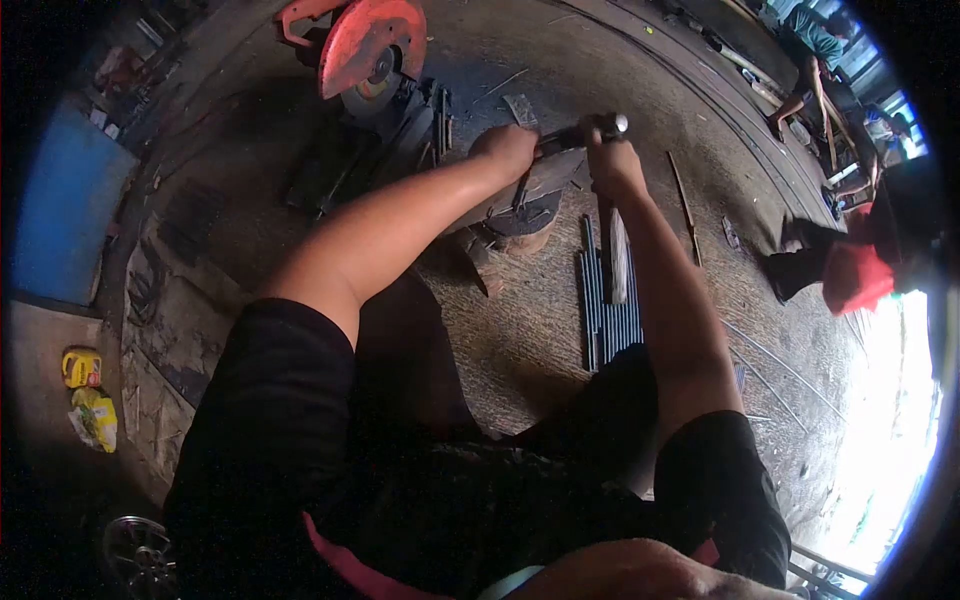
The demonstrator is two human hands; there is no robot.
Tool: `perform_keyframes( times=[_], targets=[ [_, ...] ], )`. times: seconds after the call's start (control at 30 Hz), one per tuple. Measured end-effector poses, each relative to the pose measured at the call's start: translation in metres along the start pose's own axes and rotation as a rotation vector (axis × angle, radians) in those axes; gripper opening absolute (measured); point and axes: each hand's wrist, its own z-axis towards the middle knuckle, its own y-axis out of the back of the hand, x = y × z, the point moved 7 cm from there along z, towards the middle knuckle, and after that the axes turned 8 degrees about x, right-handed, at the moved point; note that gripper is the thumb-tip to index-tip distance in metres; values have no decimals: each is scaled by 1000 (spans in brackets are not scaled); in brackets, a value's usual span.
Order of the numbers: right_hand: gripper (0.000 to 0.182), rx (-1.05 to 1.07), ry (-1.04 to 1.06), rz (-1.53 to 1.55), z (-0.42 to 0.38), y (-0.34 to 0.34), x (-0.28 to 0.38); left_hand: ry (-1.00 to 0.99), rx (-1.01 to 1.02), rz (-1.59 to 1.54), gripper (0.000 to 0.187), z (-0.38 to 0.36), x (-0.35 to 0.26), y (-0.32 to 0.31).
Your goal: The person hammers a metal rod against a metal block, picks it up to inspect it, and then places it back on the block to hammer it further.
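My right hand [616,168] is closed around a hammer [619,265], its pale wooden handle hanging below the fist and its shiny steel face at the top. Left of it, my left hand [506,150] is a closed fist over a dark work block [548,178]. What that fist holds is hidden by the fingers. The hammer head is close above the block, and whether they touch cannot be told. Under the block stands a round wooden stump [527,241].
A red cut-off saw [372,45] stands at the upper left. Several metal rods [608,320] lie on the floor by my right forearm. Other people [815,40] crouch at the upper right, and a person in red and dark clothing [858,275] is nearer. A wheel [140,555] sits lower left.
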Motion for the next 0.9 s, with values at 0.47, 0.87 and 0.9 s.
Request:
perform_keyframes(
  times=[0.47,0.87,0.9],
  targets=[
    [55,-440,372,227,-23,81,48,-90,-17,-47,33,-10,-15,7],
    [48,-350,347,437,-22,114,36,-90,-71,-7,27,-6,-11,2],
    [47,-373,438,551,-38,129,52,-91,-65,-1,27,-7,-12,3]
  ],
)
